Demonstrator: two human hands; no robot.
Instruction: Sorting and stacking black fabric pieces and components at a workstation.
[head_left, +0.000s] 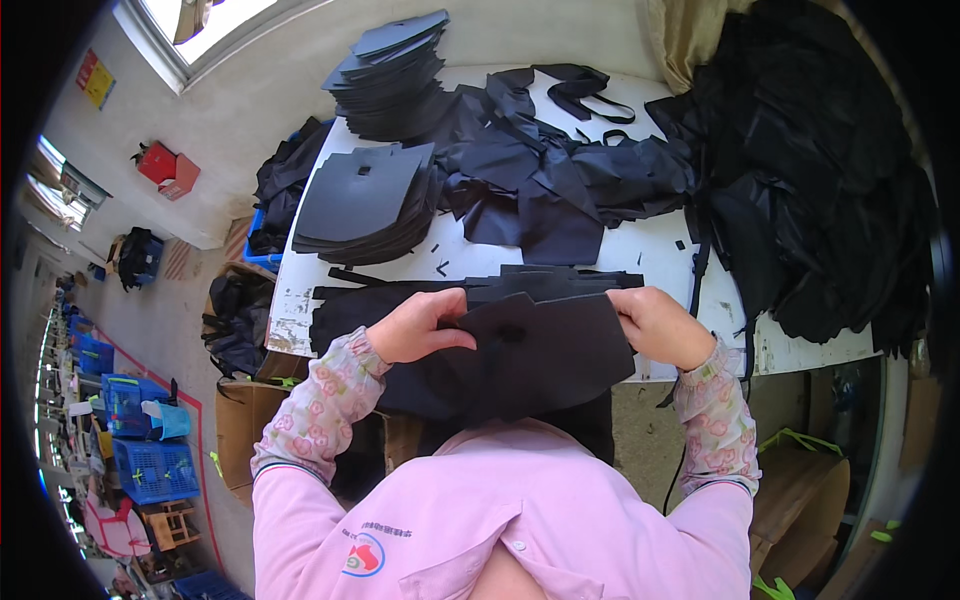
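Observation:
A stiff black panel (570, 350) with a small dark opening is held up in front of my chest, at the table's near edge. My left hand (422, 325) grips its left side, thumb lying across the near face. On the opposite side, my right hand (664, 325) pinches the edge near the upper right corner. Black fabric hangs below the panel, and I cannot tell whether it is joined to it. Just beyond lie flat black fabric pieces (360, 304) along the front of the white table (400, 268).
Two stacks of similar panels, a nearer stack (360, 195) and a farther stack (385, 75), stand at the left. Loose black fabric (560, 185) covers the middle. A large black fabric heap (800, 160) fills the right. Cardboard boxes (250, 425) flank the table below.

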